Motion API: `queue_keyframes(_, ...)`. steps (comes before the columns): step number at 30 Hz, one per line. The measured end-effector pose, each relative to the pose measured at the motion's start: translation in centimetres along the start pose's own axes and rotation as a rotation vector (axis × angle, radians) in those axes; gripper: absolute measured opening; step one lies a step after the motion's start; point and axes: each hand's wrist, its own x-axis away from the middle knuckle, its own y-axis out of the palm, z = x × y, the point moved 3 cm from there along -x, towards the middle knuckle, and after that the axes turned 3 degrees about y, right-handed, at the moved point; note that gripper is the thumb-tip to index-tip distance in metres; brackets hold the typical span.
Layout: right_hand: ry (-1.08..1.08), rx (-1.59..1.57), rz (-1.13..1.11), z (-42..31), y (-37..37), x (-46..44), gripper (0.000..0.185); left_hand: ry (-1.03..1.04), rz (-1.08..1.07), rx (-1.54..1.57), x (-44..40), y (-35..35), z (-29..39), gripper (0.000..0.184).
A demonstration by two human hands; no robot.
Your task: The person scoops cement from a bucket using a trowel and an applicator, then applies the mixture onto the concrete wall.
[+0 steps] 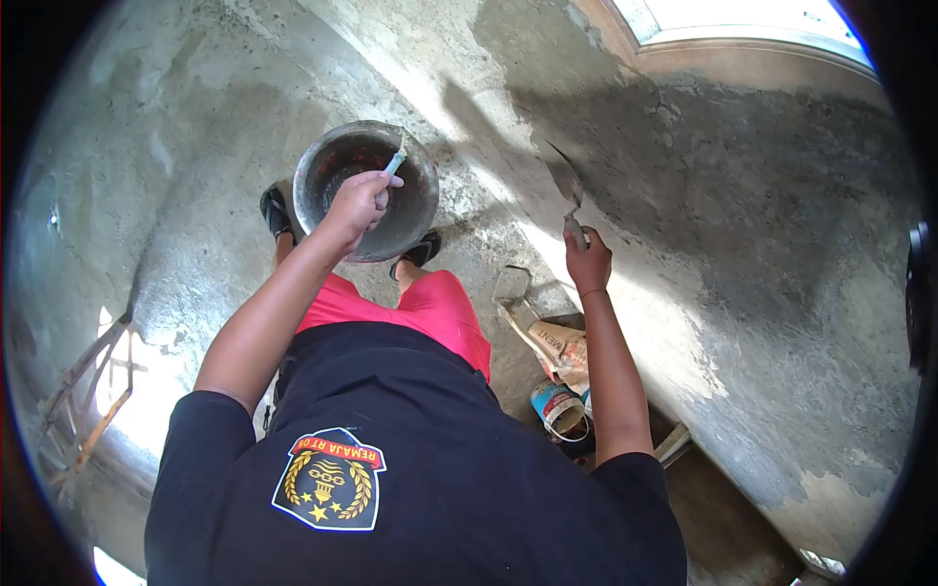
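My left hand (360, 207) is closed round a slim tool with a pale blue handle (396, 161). Its working end is too small to make out. This hand is above a round dark tub (422, 195) on the floor between my feet, with wet-looking, reddish-specked contents. On the other side, my right hand (589, 262) grips a pointed trowel (565, 178) by its handle. The trowel's blade points up and away from me, close to the grey plastered wall (723, 254); whether it touches the wall I cannot tell.
A torn cement bag (559, 347) lies by the wall's foot below my right forearm. Beside it stands a small paint bucket (559, 408) with a wire handle. A window frame (752, 44) is at upper right, and a thin-barred frame (93, 391) stands at left.
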Motion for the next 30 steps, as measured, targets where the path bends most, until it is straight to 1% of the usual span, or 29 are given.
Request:
queue_keyframes(2, 0.021, 0.053, 0.013, 0.6, 0.0, -0.1, 0.039, 0.007, -0.002, 0.007, 0.0, 0.1, 0.4, 0.023)
queue_keyframes(4, -0.011, 0.088, -0.006, 1.0, 0.2, 0.2, 0.036, 0.005, 0.011, -0.003, 0.1, 0.0, 0.6, 0.024)
queue_keyframes(8, -0.024, 0.061, 0.003, 0.2, -0.2, 0.1, 0.037, 0.019, -0.017, -0.003, 0.1, -0.2, 0.4, 0.024)
queue_keyframes(10, 0.012, 0.091, -0.004, -0.1, -0.5, -0.3, 0.04, 0.015, -0.014, -0.008, 0.2, -0.2, 0.4, 0.024)
queue_keyframes(14, 0.0, 0.113, -0.041, 0.8, 0.0, 0.2, 0.04, 0.018, 0.004, -0.013, 0.3, -0.2, 0.6, 0.024)
queue_keyframes(18, -0.024, 0.074, -0.038, -0.6, -0.4, 0.1, 0.041, 0.017, -0.005, -0.011, 0.4, -0.2, 0.3, 0.024)
queue_keyframes(21, 0.031, 0.126, -0.033, 0.0, -0.3, -0.4, 0.041, 0.02, -0.01, -0.01, 0.5, -0.3, 0.5, 0.024)
queue_keyframes(24, 0.019, 0.131, -0.087, 0.5, -0.1, 0.0, 0.04, 0.008, -0.003, -0.015, 0.5, -0.3, 0.4, 0.024)
queue_keyframes(26, -0.015, 0.119, -0.08, -0.1, -0.2, -0.2, 0.041, 0.001, 0.004, -0.029, 0.5, -0.4, 0.4, 0.025)
queue_keyframes(30, 0.028, 0.154, -0.02, 0.0, 0.2, -0.8, 0.041, -0.004, 0.007, -0.012, 0.8, -0.3, 0.6, 0.025)
